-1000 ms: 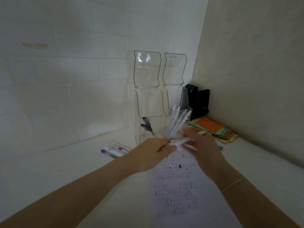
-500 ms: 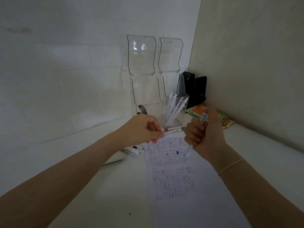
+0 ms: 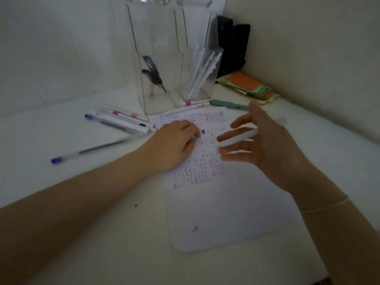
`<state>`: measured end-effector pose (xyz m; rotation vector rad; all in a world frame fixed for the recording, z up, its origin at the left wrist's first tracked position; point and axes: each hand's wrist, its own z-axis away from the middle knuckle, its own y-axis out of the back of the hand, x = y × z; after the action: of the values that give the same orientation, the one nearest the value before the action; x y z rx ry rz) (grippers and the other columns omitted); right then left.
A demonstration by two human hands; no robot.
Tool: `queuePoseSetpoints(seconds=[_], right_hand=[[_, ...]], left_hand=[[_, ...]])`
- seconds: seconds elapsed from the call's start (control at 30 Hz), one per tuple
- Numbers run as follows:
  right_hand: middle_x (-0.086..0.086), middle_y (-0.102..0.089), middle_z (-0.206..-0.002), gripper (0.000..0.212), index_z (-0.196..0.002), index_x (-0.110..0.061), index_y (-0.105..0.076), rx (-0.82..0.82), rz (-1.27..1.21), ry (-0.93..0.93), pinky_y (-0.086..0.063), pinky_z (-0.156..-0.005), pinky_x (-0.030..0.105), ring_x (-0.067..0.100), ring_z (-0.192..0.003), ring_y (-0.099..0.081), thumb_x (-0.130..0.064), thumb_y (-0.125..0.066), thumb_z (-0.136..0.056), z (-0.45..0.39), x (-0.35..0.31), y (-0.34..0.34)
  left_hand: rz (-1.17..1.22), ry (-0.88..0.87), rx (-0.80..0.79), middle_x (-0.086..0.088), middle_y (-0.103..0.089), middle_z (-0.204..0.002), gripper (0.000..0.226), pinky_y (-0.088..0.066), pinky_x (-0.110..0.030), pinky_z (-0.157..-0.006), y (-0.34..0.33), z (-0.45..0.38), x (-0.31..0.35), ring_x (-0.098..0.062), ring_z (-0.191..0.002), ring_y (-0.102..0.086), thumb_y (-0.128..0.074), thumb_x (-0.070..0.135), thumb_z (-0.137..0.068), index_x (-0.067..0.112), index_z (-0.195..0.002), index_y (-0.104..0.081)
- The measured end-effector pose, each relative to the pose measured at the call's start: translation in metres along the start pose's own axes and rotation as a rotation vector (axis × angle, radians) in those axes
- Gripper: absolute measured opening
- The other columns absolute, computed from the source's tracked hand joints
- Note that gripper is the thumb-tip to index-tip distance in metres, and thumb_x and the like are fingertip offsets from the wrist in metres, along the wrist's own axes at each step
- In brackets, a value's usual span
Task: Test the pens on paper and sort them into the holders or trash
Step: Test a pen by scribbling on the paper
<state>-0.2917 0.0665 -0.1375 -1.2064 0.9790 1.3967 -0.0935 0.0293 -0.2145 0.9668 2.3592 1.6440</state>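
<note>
My left hand (image 3: 174, 145) rests curled on the paper (image 3: 216, 202); my right hand (image 3: 265, 149), fingers spread, loosely cradles a white pen (image 3: 238, 138) above it. Such slack grip could drop it.

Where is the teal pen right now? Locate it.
In the head view the teal pen lies flat on the desk, right of the right-hand clear holder, just past the paper's top edge, near the sticky notes.
</note>
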Motion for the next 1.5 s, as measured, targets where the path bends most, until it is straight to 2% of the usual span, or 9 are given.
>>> queuePoseSetpoints(seconds=[0.13,0.2,0.27,0.47,0.93,1.07,1.2,1.4,1.5], right_hand=[[0.017,-0.071,-0.096,0.012,-0.093,-0.005,-0.057,-0.132,-0.087,0.009,-0.058,-0.077,0.039,0.03,-0.086,-0.07,-0.013,-0.06,-0.086,-0.003,0.024,-0.002],[0.011,-0.065,-0.072,0.014,-0.077,-0.006,-0.056,-0.037,0.065,0.099,-0.054,-0.059,0.025,0.019,-0.062,-0.062,-0.009,-0.07,-0.078,-0.009,0.033,-0.007],[0.009,-0.057,-0.056,0.025,-0.065,-0.006,-0.052,0.05,0.185,0.162,-0.045,-0.046,0.024,0.017,-0.046,-0.052,-0.012,-0.068,-0.082,-0.012,0.042,-0.013],[0.019,-0.057,-0.048,0.031,-0.061,0.009,-0.051,0.318,0.448,0.291,-0.035,-0.035,0.015,0.007,-0.028,-0.044,-0.007,-0.064,-0.083,-0.01,0.059,-0.02],[0.025,-0.058,-0.051,0.028,-0.063,0.018,-0.051,0.32,0.551,0.312,-0.033,-0.032,0.015,0.008,-0.026,-0.044,-0.002,-0.062,-0.078,-0.009,0.059,-0.024],[0.033,-0.056,-0.061,0.029,-0.063,0.017,-0.049,0.363,0.652,0.388,-0.037,-0.039,0.028,0.032,-0.043,-0.048,-0.005,-0.062,-0.077,-0.012,0.062,-0.022],[0.034,-0.055,-0.059,0.03,-0.061,0.016,-0.048,0.352,0.654,0.383,-0.034,-0.039,0.022,0.023,-0.043,-0.043,-0.005,-0.062,-0.077,-0.011,0.061,-0.022],[0.033,-0.054,-0.058,0.029,-0.062,0.017,-0.049,0.355,0.648,0.405,-0.035,-0.041,0.034,0.028,-0.047,-0.044,-0.004,-0.062,-0.077,-0.013,0.062,-0.021],[0.032,-0.056,-0.058,0.03,-0.063,0.017,-0.05,0.34,0.616,0.384,-0.036,-0.037,0.023,0.016,-0.038,-0.045,-0.005,-0.063,-0.078,-0.012,0.062,-0.021]], left_hand=[[-0.009,-0.026,0.018,-0.007,-0.058,-0.115,0.02,-0.035,-0.028,-0.083,-0.003,0.001,-0.001,-0.022,-0.101,-0.053,-0.045,0.016,-0.095,0.012,-0.11,-0.057],[-0.011,-0.02,0.009,-0.006,-0.057,-0.117,0.021,-0.034,-0.027,-0.085,-0.004,0.002,-0.002,-0.021,-0.102,-0.052,-0.044,0.017,-0.095,0.012,-0.111,-0.056],[-0.006,-0.017,0.004,-0.006,-0.056,-0.118,0.022,-0.033,-0.027,-0.085,-0.005,0.002,-0.004,-0.021,-0.103,-0.052,-0.043,0.018,-0.096,0.013,-0.113,-0.055],[-0.021,-0.005,0.001,-0.008,-0.057,-0.118,0.029,-0.038,-0.033,-0.084,-0.007,0.002,-0.004,-0.024,-0.099,-0.054,-0.037,0.022,-0.094,0.013,-0.115,-0.055],[-0.008,-0.013,0.009,-0.009,-0.056,-0.115,0.036,-0.044,-0.044,-0.084,-0.009,0.002,-0.006,-0.026,-0.095,-0.055,-0.034,0.027,-0.089,0.013,-0.113,-0.055],[0.001,-0.014,0.007,-0.008,-0.056,-0.115,0.036,-0.044,-0.043,-0.084,-0.01,0.002,-0.006,-0.025,-0.096,-0.055,-0.034,0.027,-0.089,0.012,-0.113,-0.055],[0.002,-0.015,0.01,-0.008,-0.057,-0.114,0.035,-0.044,-0.043,-0.084,-0.01,0.002,-0.007,-0.026,-0.095,-0.055,-0.034,0.027,-0.089,0.013,-0.113,-0.055],[-0.004,-0.022,0.009,-0.009,-0.057,-0.113,0.037,-0.045,-0.045,-0.083,-0.01,0.002,-0.006,-0.026,-0.094,-0.056,-0.032,0.028,-0.089,0.012,-0.113,-0.056],[-0.011,-0.017,0.006,-0.009,-0.057,-0.113,0.036,-0.045,-0.045,-0.083,-0.01,0.002,-0.006,-0.026,-0.093,-0.056,-0.033,0.028,-0.09,0.012,-0.113,-0.055]])
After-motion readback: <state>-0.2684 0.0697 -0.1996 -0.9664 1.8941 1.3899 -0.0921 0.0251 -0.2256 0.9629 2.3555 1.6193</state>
